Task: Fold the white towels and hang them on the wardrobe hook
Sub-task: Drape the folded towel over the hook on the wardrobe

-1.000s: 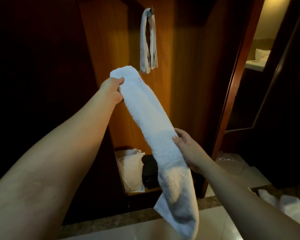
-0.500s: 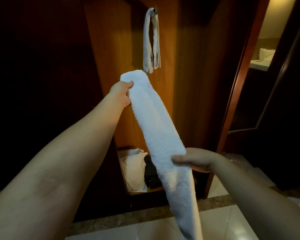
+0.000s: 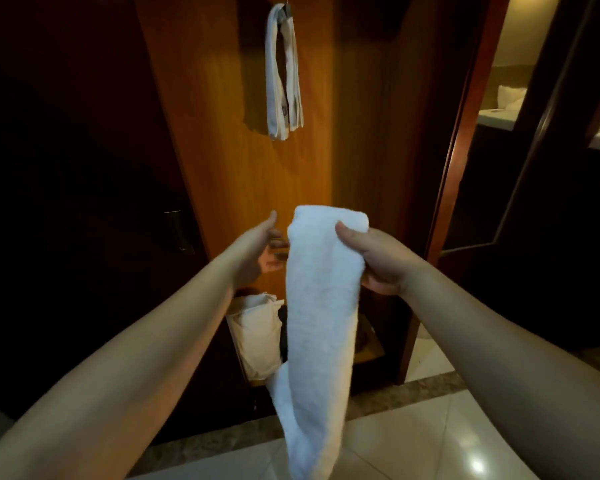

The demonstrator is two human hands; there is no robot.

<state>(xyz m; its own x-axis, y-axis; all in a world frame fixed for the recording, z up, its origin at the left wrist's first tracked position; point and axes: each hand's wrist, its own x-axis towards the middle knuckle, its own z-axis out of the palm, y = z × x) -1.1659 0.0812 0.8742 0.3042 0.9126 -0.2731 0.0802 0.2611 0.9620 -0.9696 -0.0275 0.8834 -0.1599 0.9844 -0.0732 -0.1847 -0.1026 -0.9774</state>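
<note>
Released by the open left hand [image 3: 264,249], the folded white towel [image 3: 321,323] now hangs from the gripping right hand [image 3: 378,261].

The towel [image 3: 321,306] in the right hand [image 3: 378,261] is looking like soft, fluffy white cloth. Above the hands, the wardrobe panel [image 3: 222,133] is showing smooth, warm wood. Below them, the floor tiles [image 3: 430,438] are shining, glossy and smooth.

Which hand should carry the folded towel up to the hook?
Right. The right hand already grips the towel near its folded top; the left hand is open beside it, holding nothing. The hook is straight above.
</note>
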